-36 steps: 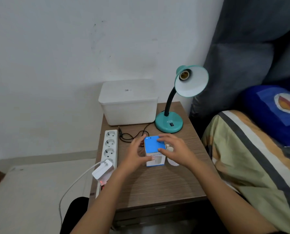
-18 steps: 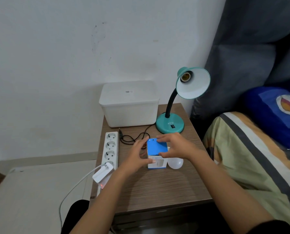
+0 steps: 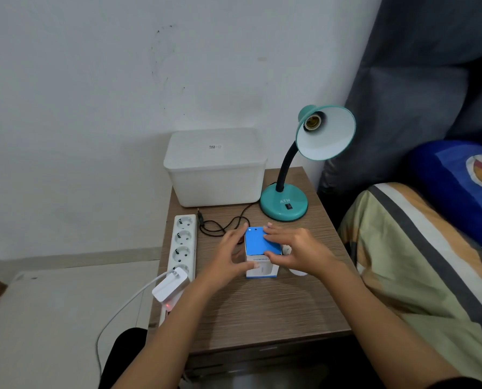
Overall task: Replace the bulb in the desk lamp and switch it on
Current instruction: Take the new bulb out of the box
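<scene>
Our left hand [image 3: 230, 252] holds the left side of the blue bulb box [image 3: 259, 252], with the thumb on its front face and the fingers along the far side. Our right hand [image 3: 293, 248] lies over the top of the same box, fingertips on the blue flap and thumb on the front, so both hands are closed around the box and it stands on the tabletop [image 3: 262, 304]. Just beside the box, under our right wrist, we see a small white round thing [image 3: 297, 273]; it is probably the old bulb, but the hand covers most of it. Behind the hands the teal desk lamp [image 3: 284, 204] stands at the back corner, and its socket [image 3: 310, 122] inside the shade is empty. The lamp's black cord [image 3: 223, 224] lies loose near the power strip [image 3: 183, 242], and its plug seems not to be in any outlet. We judge that the step in hand is to open the box and take out the new bulb. Next we need to lift the top flap while the left hand keeps the box steady, then screw the bulb into the socket, plug in the cord and press the switch [image 3: 289, 206] on the base.
</scene>
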